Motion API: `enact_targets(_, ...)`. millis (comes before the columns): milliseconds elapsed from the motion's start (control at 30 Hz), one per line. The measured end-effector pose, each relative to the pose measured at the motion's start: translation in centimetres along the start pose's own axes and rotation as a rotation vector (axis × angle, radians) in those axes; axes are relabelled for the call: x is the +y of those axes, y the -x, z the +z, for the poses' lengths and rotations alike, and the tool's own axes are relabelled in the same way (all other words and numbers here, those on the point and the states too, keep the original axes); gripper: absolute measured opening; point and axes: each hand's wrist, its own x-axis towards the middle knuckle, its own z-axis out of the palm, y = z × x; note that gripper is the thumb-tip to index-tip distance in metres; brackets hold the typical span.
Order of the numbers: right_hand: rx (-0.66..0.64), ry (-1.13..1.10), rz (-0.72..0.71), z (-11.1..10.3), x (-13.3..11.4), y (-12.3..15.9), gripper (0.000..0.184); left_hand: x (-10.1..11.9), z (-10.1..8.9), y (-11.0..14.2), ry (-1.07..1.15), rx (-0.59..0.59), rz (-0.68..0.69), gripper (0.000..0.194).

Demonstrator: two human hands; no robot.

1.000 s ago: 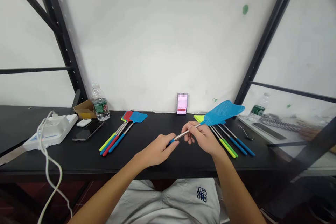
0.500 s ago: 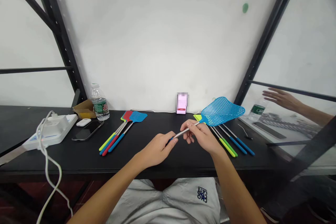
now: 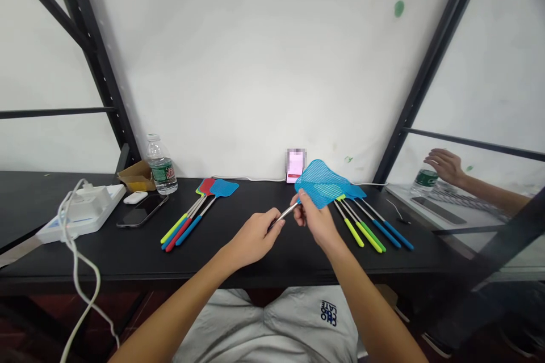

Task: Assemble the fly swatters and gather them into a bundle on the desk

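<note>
A blue fly swatter (image 3: pixel 322 184) with a silver metal shaft is held above the front middle of the black table (image 3: pixel 264 261). My left hand (image 3: pixel 258 238) is closed around its handle, which the fingers mostly hide. At the base of the blue mesh head, my right hand (image 3: pixel 314 216) pinches the shaft between thumb and fingers. Just beyond that hand lie several fly swatters (image 3: pixel 377 232) with yellow, green and blue handles, their heads partly covered by the held one. Another group of swatters (image 3: pixel 187 224), with yellow, blue and red handles, rests fanned out to the left.
At the left are a water bottle (image 3: pixel 162 167), an open cardboard box (image 3: pixel 137 176), a dark phone (image 3: pixel 143 211), a white case (image 3: pixel 135 197) and a power strip (image 3: pixel 87 212). A lit phone (image 3: pixel 295 165) leans at the wall. Another person's hand (image 3: pixel 445 165) touches a bottle (image 3: pixel 424 178) at right.
My right hand and the swatter's head have come left, closer to my left hand, and the visible shaft is shorter. Another person's hand has entered at right and reached the bottle.
</note>
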Motion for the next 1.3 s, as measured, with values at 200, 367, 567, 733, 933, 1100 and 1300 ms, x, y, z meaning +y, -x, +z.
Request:
enact_targets(200, 0.036, -0.05, 0.246, 3.8, 4.8, 0.1, 0.044, -2.8, 0.3, -0.6, -0.171, 0.008, -0.051, 0.024)
enact_targets(367, 0.062, -0.074, 0.254, 4.8, 5.9, 0.4, 0.046, -3.8, 1.2, -0.9, -0.324, 0.06, 0.008, 0.024)
enact_targets(567, 0.122, -0.234, 0.219, 5.3, 5.9, 0.4, 0.045, -4.2, 2.0, -1.3, -0.322, 0.09, 0.027, 0.024)
enact_targets(733, 0.312, -0.259, 0.155, 2.2, 5.1, -1.1, 0.045, -5.0, 0.9, -1.2, -0.364, 0.094, -0.048, 0.025)
enact_targets(933, 0.253, 0.033, 0.315, -2.4, 4.9, -2.9, 0.037, -5.6, 1.8, -1.2, -0.548, 0.024, -0.108, 0.028)
enact_targets(1100, 0.124, 0.297, 0.312, -1.3, 5.5, -2.1, 0.036, -6.0, 3.0, -1.4, -0.655, -0.073, -0.013, 0.023)
enact_targets(1300, 0.151, 0.315, 0.266, -1.2, 6.1, -2.2, 0.035, -3.9, 2.2, -1.2, -0.728, -0.055, -0.018, 0.018)
